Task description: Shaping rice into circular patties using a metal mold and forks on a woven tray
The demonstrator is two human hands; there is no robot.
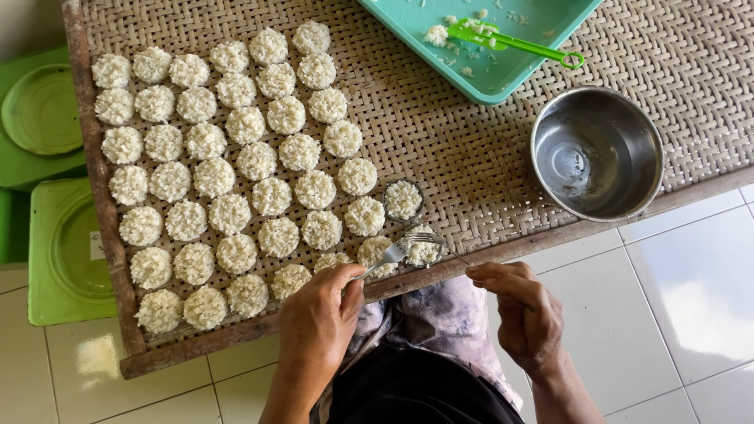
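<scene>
My left hand [318, 318] holds a metal fork [393, 253] whose tines press on a round rice cake [424, 250] near the front edge of a woven bamboo tray [471, 169]. My right hand [522, 310] has its fingertips pinched at the tray's wooden edge, right of that cake; what it pinches is too thin to tell. A small metal ring mould [403, 199] filled with rice sits just behind. Several rows of round white rice cakes [236, 165] cover the left part of the tray.
A steel bowl [597, 151] with a little water stands on the tray's right side. A teal plastic tray [479, 39] with rice bits and a green spoon [514, 41] lies at the back. Green stools [59, 243] stand left on the white tiled floor.
</scene>
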